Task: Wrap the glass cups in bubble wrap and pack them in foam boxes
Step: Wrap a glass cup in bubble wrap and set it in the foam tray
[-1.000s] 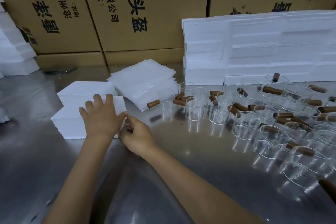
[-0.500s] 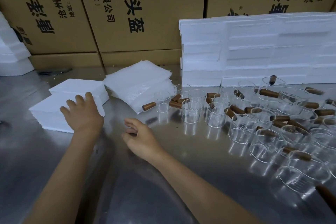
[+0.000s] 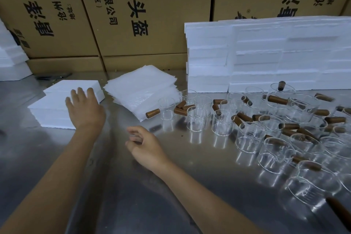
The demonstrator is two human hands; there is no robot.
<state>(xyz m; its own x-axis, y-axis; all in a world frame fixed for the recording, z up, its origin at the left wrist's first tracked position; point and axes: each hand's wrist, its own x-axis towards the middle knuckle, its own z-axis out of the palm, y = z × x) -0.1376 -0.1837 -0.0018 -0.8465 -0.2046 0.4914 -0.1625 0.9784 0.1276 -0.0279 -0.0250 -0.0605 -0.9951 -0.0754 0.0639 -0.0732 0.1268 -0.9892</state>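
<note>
My left hand (image 3: pixel 85 108) rests flat, fingers straight, on a white foam box (image 3: pixel 51 109) at the left of the steel table; a second foam box (image 3: pixel 79 86) lies just behind it. My right hand (image 3: pixel 146 144) hovers over the table's middle with loosely curled fingers, holding nothing. A stack of bubble wrap sheets (image 3: pixel 142 89) lies behind it. Several clear glass cups with brown wooden handles (image 3: pixel 196 120) crowd the right half of the table.
A wall of stacked white foam boxes (image 3: pixel 266 55) stands at the back right. Large printed cardboard cartons (image 3: pixel 133 15) line the back. More foam pieces (image 3: pixel 11 62) sit at the far left. The steel table (image 3: pixel 123 186) reflects light in front of me.
My left hand has slid the foam box leftward and away from my right hand. My right hand let go of the box edge and now hovers free over the table.
</note>
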